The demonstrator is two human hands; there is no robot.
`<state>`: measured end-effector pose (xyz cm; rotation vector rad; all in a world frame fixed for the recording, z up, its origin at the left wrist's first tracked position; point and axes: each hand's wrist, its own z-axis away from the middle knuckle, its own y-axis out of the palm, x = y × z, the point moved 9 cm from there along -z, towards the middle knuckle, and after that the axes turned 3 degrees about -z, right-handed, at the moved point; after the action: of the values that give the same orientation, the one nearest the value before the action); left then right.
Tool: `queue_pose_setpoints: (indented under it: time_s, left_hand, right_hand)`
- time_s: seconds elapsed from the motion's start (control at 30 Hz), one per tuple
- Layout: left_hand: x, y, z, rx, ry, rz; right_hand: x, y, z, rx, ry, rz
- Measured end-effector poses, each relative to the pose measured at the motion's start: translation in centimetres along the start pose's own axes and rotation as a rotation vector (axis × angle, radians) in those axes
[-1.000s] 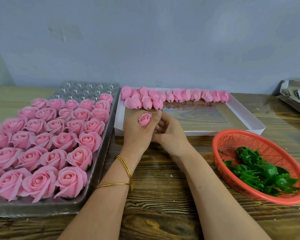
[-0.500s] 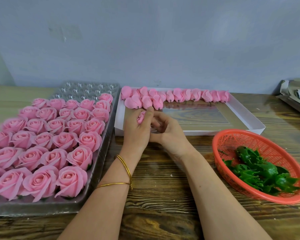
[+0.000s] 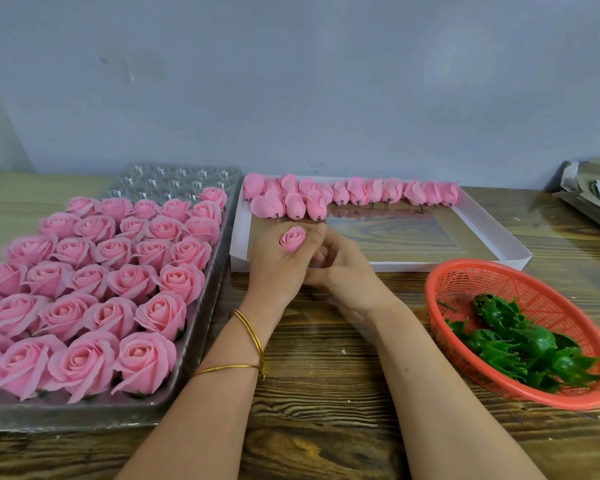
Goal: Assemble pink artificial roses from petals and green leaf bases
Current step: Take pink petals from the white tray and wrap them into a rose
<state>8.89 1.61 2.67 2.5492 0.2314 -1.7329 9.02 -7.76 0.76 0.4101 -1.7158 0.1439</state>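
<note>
My left hand [image 3: 277,270] grips a small pink rosebud [image 3: 292,239] in front of the white box, the bud's top facing up. Pressed against it from the right, my right hand [image 3: 347,271] curls its fingers in at the bud's underside; the bud's base is hidden between the hands. A row of loose pink buds [image 3: 357,192] with short stems lies along the far side of the white box [image 3: 499,233]. Green leaf bases [image 3: 520,342] lie piled in a red basket [image 3: 437,284] at the right.
A clear plastic tray [image 3: 203,323] on the left holds several finished pink roses [image 3: 132,282], with bare cups at its far end. Stacked papers [image 3: 598,188] sit at the far right edge of the wooden table [image 3: 326,393]. A grey wall stands behind.
Half a second ago the bud was turned sideways and half hidden in my left fingers; now it faces up again and sits clear of them. Both hands stay together in front of the box.
</note>
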Motion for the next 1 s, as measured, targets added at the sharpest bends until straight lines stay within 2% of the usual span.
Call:
queue_pose_setpoints:
  time_s: [0.17, 0.47, 0.73, 1.0]
  left_hand:
    - [-0.1, 0.2, 0.1, 0.013, 0.027, -0.025]
    - [0.0, -1.0, -0.1, -0.131, 0.031, -0.007]
    - [0.3, -1.1, -0.1, -0.125, 0.024, 0.024]
    - [-0.1, -0.5, 0.2, -0.058, 0.002, 0.108]
  right_hand:
    - [0.0, 0.3, 0.3, 0.034, 0.042, -0.041]
    - [0.5, -0.3, 0.3, -0.091, -0.005, 0.08]
    - [0.1, -0.3, 0.0, -0.111, -0.021, 0.078]
    - [0.0, -0.3, 0.2, -0.019, 0.03, -0.005]
